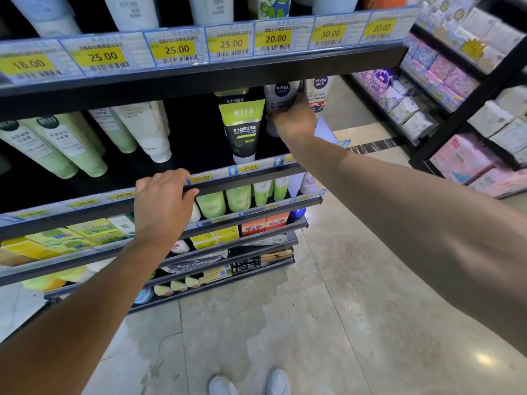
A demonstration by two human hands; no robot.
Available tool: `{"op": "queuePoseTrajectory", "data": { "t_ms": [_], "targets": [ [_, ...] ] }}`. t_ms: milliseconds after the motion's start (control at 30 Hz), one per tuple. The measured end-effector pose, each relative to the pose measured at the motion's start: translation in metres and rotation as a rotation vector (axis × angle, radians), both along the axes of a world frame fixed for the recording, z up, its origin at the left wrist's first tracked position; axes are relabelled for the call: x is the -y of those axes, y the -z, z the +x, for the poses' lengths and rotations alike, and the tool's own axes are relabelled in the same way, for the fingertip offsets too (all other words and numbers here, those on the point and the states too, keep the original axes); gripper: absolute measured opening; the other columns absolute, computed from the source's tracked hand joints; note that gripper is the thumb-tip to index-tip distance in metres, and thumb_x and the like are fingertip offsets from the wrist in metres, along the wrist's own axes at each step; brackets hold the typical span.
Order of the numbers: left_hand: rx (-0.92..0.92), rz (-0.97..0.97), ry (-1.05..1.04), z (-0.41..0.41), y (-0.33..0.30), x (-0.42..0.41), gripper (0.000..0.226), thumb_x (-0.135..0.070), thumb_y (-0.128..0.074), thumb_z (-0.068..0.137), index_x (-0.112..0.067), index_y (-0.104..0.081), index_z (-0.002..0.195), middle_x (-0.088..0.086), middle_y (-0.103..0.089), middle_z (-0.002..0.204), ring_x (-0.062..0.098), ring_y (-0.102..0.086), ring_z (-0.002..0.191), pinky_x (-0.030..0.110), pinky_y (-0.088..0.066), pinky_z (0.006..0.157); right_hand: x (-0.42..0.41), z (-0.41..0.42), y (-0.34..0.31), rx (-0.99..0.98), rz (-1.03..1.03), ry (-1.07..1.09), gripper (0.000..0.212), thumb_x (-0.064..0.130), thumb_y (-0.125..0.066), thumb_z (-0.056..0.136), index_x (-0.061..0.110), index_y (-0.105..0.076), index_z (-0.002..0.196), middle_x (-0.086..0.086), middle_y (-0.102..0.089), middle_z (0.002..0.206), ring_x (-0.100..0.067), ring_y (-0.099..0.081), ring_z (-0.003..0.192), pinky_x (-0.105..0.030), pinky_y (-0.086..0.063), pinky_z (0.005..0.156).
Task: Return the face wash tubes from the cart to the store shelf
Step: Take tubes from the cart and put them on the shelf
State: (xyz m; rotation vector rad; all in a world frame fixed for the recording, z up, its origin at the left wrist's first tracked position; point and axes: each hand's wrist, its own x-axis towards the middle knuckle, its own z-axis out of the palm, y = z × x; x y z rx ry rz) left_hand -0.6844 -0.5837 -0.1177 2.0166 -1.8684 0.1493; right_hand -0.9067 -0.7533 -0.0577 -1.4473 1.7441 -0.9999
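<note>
Two white shoes (248,383) at the bottom edge, standing on the glossy tile floor (328,309). Two bare forearms reach up and forward to the store shelf (199,78).

Left hand (162,203): palm down, fingers curled loosely over the front rail (242,182) of the middle tier, thumb under the lip. It holds no product, only rests on the rail beside a yellow 29.90 tag.

Right hand (291,121): closed around the lower body of a grey Nivea Men tube (281,95), fingers wrapped, tube upright, cap end down, on the middle tier near its right end. Whether the cap touches the shelf board cannot be told; the hand hides it.

Same tier, counted:
- 1 more Nivea Men tube (318,94), white, just right of the held one, partly behind the hand.
- 1 green-and-black "MEN" tube (242,124), just left, standing cap down.
- Roughly 4 pale green and white tubes (85,141) farther left, leaning.

Top tier edge carries 7 yellow price tags (176,49): 18.00, 25.00 x3, 20.00, 30.00 x2. Tubes above are cut off by the frame.

Lower tiers: green tubes, yellow and orange boxes, too small to count reliably.

Far right: a second rack (456,89) with pink and white packs.
</note>
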Motion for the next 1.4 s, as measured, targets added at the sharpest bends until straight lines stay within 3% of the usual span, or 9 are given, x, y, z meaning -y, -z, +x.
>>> {"op": "queuePoseTrajectory", "data": {
  "t_ms": [100,267,400,567,700,833,1033,1200,1400],
  "targets": [
    [-0.008,0.005,-0.003,0.000,-0.002,-0.001,0.028,-0.024,-0.076,0.090,-0.008,-0.065,0.110,0.009,-0.068,0.088,0.034,-0.063,0.086,0.047,-0.041,0.089,0.004,0.000,0.002,0.013,0.003,0.000,0.059,0.017,-0.073,0.092,0.013,-0.046,0.144,-0.007,-0.060,0.140,-0.025,-0.056,0.129,-0.021,-0.041,0.089],
    [-0.017,0.019,-0.005,0.000,-0.003,-0.002,0.027,-0.022,-0.076,0.090,-0.007,-0.065,0.111,0.010,-0.068,0.089,0.035,-0.062,0.086,0.047,-0.041,0.089,0.009,0.000,0.008,-0.043,-0.009,-0.032,0.044,0.027,-0.071,0.092,0.008,-0.061,0.130,-0.009,-0.068,0.123,-0.025,-0.065,0.114,-0.032,-0.051,0.096],
    [-0.037,0.076,0.007,0.000,-0.009,-0.005,0.027,-0.020,-0.075,0.091,-0.007,-0.065,0.113,0.010,-0.069,0.092,0.034,-0.062,0.089,0.047,-0.041,0.092,-0.003,-0.005,0.007,-0.004,0.030,-0.030,0.058,0.016,-0.079,0.085,0.012,-0.055,0.137,-0.005,-0.068,0.128,-0.021,-0.062,0.112,-0.029,-0.049,0.093],
    [-0.115,0.271,0.053,0.000,-0.040,-0.016,0.047,-0.024,-0.066,0.098,-0.008,-0.053,0.140,0.013,-0.063,0.130,0.035,-0.054,0.122,0.047,-0.035,0.113,-0.050,-0.018,-0.011,-0.105,0.048,-0.037,0.033,0.022,-0.071,0.087,0.014,-0.065,0.118,-0.006,-0.074,0.110,-0.032,-0.066,0.103,-0.030,-0.045,0.077],
    [-0.195,0.295,0.024,-0.002,-0.077,-0.066,0.053,-0.028,-0.060,0.101,-0.010,-0.045,0.148,0.010,-0.049,0.147,0.029,-0.043,0.137,0.043,-0.034,0.118,-0.134,-0.026,-0.045,-0.192,0.090,-0.142,0.038,0.017,-0.061,0.097,0.015,-0.061,0.135,-0.006,-0.067,0.131,-0.025,-0.062,0.107,-0.032,-0.047,0.090],
    [-0.184,0.290,-0.136,-0.001,-0.106,-0.151,0.052,-0.041,-0.051,0.103,-0.018,-0.044,0.149,0.008,-0.047,0.147,0.029,-0.043,0.136,0.046,-0.037,0.115,-0.232,-0.017,-0.080,-0.308,0.084,-0.417,0.032,0.020,-0.062,0.100,0.017,-0.063,0.132,0.000,-0.063,0.128,-0.018,-0.059,0.096,-0.032,-0.045,0.094],
    [-0.199,0.215,-0.418,0.004,-0.125,-0.283,0.048,-0.044,-0.039,0.099,-0.019,-0.053,0.138,0.006,-0.055,0.138,0.031,-0.052,0.126,0.048,-0.044,0.106,-0.343,0.020,-0.091,-0.478,0.089,-0.846,0.044,0.036,-0.054,0.105,0.026,-0.051,0.147,0.008,-0.039,0.159,-0.016,-0.031,0.151,-0.032,-0.025,0.120],
    [-0.208,0.145,-0.659,0.006,-0.125,-0.363,0.042,-0.028,-0.068,0.094,-0.011,-0.061,0.132,0.013,-0.062,0.127,0.036,-0.058,0.117,0.050,-0.049,0.102,-0.388,0.061,-0.078,-0.474,0.108,-1.125,0.046,0.040,-0.047,0.107,0.032,-0.044,0.152,0.010,-0.028,0.166,-0.012,-0.022,0.154,-0.031,-0.025,0.121],
    [-0.299,0.146,-0.967,0.003,-0.116,-0.443,0.042,-0.032,-0.065,0.097,-0.011,-0.060,0.134,0.014,-0.062,0.130,0.037,-0.057,0.120,0.048,-0.047,0.103,-0.411,0.120,-0.066,-0.506,-0.023,-1.419,0.043,0.039,-0.051,0.105,0.030,-0.050,0.148,0.011,-0.039,0.159,-0.012,-0.030,0.151,-0.033,-0.032,0.120]
  ]
}}
